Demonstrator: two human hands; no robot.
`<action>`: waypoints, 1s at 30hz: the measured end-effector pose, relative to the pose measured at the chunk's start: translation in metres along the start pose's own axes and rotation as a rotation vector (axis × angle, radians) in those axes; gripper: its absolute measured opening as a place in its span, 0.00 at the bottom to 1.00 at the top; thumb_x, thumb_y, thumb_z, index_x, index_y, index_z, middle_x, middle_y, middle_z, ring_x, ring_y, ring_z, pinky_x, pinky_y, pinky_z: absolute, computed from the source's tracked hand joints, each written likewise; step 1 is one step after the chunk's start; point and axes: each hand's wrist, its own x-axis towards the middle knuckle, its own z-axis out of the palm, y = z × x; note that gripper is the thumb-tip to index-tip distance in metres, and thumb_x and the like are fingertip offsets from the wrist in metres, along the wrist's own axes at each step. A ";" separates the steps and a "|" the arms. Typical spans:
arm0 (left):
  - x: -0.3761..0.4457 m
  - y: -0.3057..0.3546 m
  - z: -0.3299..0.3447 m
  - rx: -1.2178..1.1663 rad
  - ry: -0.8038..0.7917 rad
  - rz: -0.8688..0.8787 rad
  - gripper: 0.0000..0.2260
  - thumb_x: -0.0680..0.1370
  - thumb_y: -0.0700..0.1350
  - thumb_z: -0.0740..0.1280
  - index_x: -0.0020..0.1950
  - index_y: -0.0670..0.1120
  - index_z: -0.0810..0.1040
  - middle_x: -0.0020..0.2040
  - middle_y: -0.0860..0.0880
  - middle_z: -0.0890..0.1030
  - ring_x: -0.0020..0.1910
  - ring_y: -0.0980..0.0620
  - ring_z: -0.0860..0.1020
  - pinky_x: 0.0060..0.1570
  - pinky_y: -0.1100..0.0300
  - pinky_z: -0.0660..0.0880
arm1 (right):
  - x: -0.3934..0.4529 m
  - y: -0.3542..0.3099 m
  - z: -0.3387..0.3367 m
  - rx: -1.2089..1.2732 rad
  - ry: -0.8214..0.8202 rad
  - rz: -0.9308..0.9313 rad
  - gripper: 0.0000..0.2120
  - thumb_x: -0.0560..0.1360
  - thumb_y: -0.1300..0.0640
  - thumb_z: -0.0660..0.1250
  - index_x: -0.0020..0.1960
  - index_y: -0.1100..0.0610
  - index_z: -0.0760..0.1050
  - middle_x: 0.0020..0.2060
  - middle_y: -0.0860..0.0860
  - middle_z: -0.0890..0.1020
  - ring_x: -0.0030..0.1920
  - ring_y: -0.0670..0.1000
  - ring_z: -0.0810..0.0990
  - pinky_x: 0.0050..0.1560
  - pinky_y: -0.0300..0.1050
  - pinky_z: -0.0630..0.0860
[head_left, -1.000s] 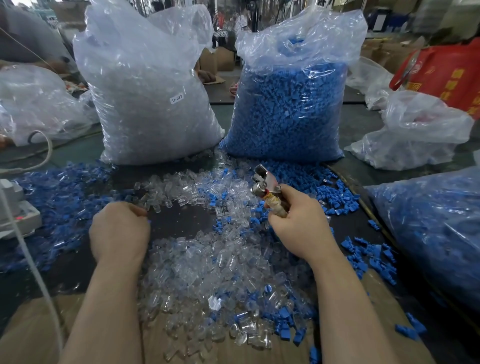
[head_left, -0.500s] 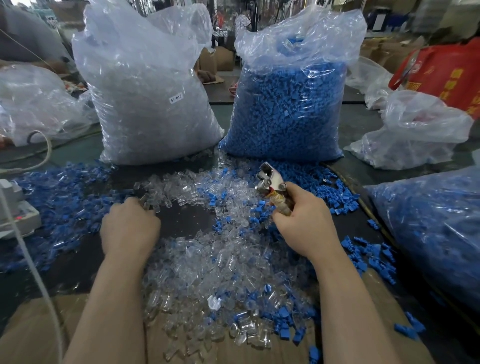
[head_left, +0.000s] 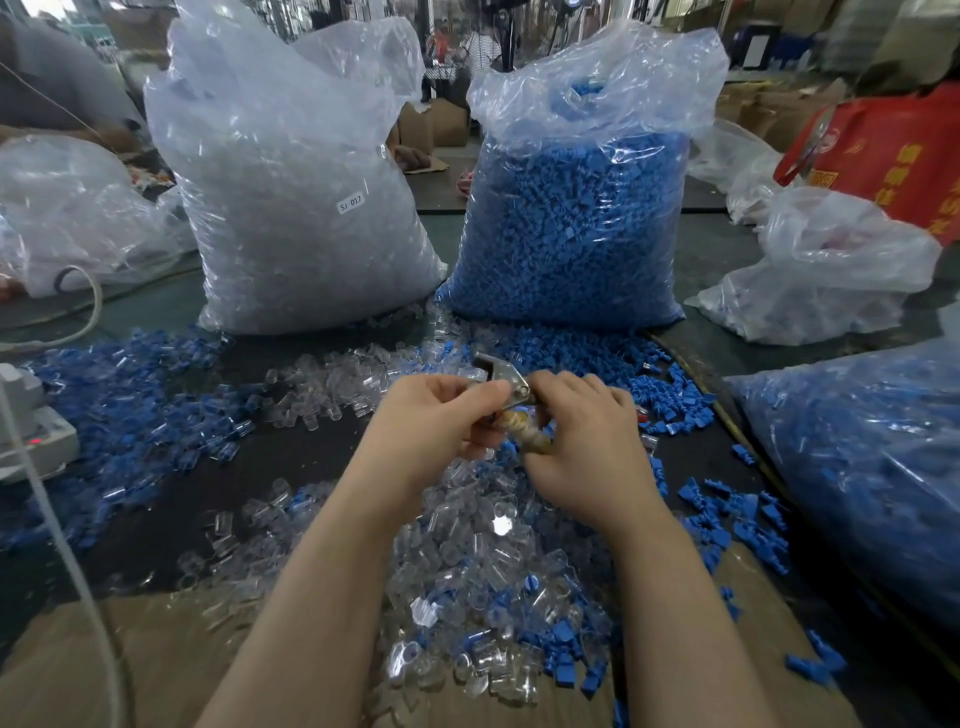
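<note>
My right hand (head_left: 587, 447) grips a small metal tool (head_left: 506, 376) by its brass-coloured handle, the grey metal head pointing up and left. My left hand (head_left: 431, 428) has come up against the tool's head, its thumb and fingers curled around it; whether a small part sits between the fingers is hidden. Both hands hover above a loose heap of clear plastic caps (head_left: 467, 571) mixed with blue plastic pieces (head_left: 566, 660) on the dark table.
Two tall plastic bags stand behind: clear caps (head_left: 291, 208) on the left, blue pieces (head_left: 571, 223) on the right. Another bag of blue parts (head_left: 862, 457) lies at right. A white device (head_left: 31, 436) with a cable sits at left. Cardboard (head_left: 171, 665) covers the near edge.
My left hand rose from the clear caps at the left and moved right to meet the tool. My right hand stayed near the middle, still holding the tool.
</note>
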 end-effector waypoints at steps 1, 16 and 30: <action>0.001 -0.002 -0.001 -0.009 0.049 0.002 0.09 0.77 0.46 0.70 0.42 0.42 0.84 0.34 0.47 0.84 0.32 0.56 0.81 0.32 0.64 0.76 | -0.001 0.001 0.001 -0.034 -0.016 0.007 0.18 0.65 0.53 0.65 0.56 0.48 0.71 0.45 0.44 0.73 0.49 0.51 0.70 0.55 0.49 0.59; 0.012 -0.031 -0.018 0.747 0.170 -0.070 0.20 0.78 0.55 0.67 0.69 0.51 0.73 0.65 0.44 0.75 0.61 0.45 0.76 0.63 0.49 0.72 | -0.002 0.025 -0.004 0.010 0.084 0.634 0.06 0.78 0.54 0.64 0.47 0.55 0.69 0.33 0.50 0.71 0.31 0.50 0.67 0.28 0.43 0.57; 0.010 -0.033 -0.018 0.803 0.060 -0.083 0.20 0.78 0.55 0.68 0.69 0.55 0.73 0.68 0.46 0.72 0.40 0.59 0.75 0.50 0.58 0.74 | 0.000 0.026 0.001 -0.003 0.020 0.504 0.08 0.74 0.53 0.66 0.38 0.53 0.70 0.32 0.49 0.75 0.31 0.49 0.72 0.28 0.42 0.62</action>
